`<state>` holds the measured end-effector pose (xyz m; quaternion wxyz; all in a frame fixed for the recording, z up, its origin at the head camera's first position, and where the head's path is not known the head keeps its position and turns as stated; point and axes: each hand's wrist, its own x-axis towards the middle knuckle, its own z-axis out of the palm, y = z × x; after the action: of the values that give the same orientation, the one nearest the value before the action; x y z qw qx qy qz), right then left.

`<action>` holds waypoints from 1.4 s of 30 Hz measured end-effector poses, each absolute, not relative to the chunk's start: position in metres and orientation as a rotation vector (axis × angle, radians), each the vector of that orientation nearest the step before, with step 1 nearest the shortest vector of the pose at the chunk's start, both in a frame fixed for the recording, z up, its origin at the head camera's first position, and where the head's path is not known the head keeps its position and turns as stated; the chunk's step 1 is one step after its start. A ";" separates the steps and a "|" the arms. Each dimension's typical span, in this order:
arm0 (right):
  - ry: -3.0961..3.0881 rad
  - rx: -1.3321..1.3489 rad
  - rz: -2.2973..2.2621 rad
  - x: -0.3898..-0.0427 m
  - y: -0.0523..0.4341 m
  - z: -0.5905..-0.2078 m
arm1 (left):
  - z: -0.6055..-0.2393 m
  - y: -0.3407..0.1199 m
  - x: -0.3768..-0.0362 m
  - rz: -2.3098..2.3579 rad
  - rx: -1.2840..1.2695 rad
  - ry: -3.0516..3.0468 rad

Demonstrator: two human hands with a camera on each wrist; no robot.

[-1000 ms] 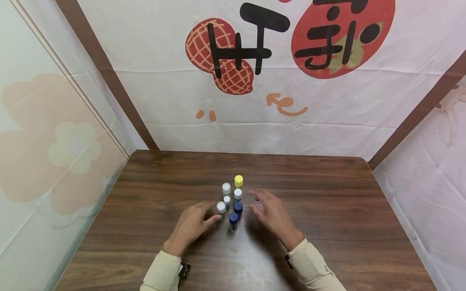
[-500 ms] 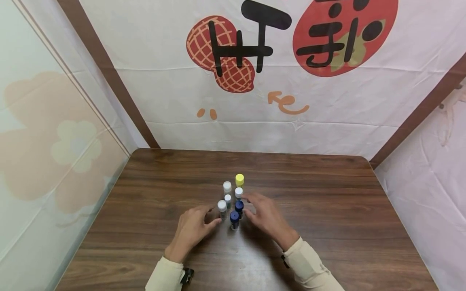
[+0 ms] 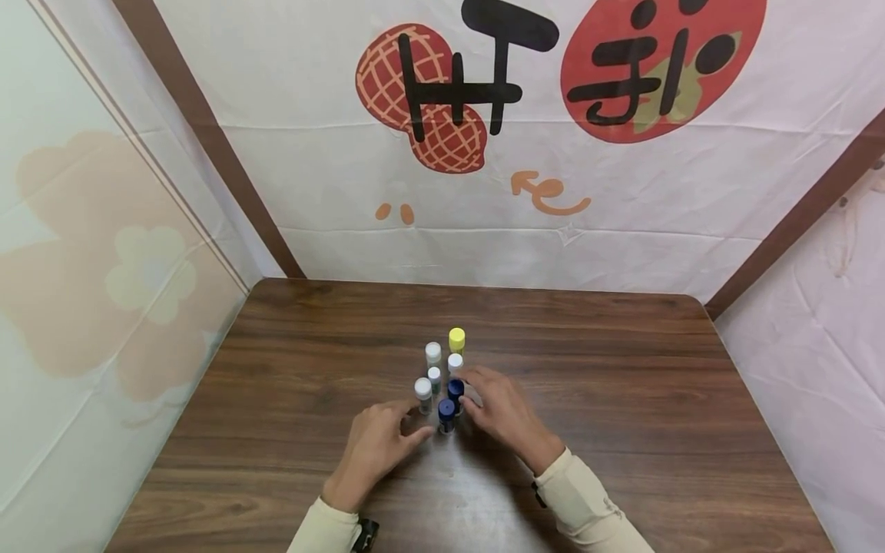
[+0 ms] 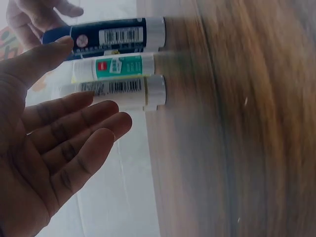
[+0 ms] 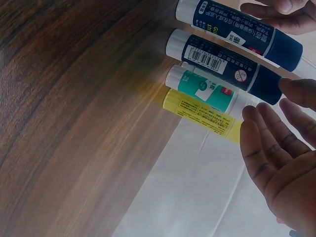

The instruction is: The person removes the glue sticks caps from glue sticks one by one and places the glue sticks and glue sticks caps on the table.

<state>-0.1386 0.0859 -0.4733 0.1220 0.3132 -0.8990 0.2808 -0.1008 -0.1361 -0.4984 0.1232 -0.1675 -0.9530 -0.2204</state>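
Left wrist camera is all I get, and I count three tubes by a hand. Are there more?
Observer: Yes, the head view shows seven tubes standing upright in a tight cluster on the table.
Operator: What colour are their tops?
Observer: One yellow cap at the far end, four white caps, and two dark blue caps nearest the person.
Operator: Where's the other hand?
Observer: The right hand is open on the cluster's right side, opposite the left hand.
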 end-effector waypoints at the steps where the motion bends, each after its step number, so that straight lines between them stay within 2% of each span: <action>1: -2.618 0.917 0.814 -0.139 0.086 -0.474 | -0.499 -0.135 -0.100 -0.652 -0.495 -2.779; 34: -2.501 1.036 0.624 -0.121 0.074 -0.458 | -0.508 -0.111 -0.103 -0.712 -0.540 -2.749; 42: -2.463 1.056 0.588 -0.112 0.068 -0.467 | -0.512 -0.109 -0.102 -0.741 -0.517 -2.757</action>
<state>-0.1121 0.0675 -0.4666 0.1975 0.3774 -0.8800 0.2102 -0.1020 -0.1087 -0.5118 0.1197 -0.1769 -0.9434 -0.2535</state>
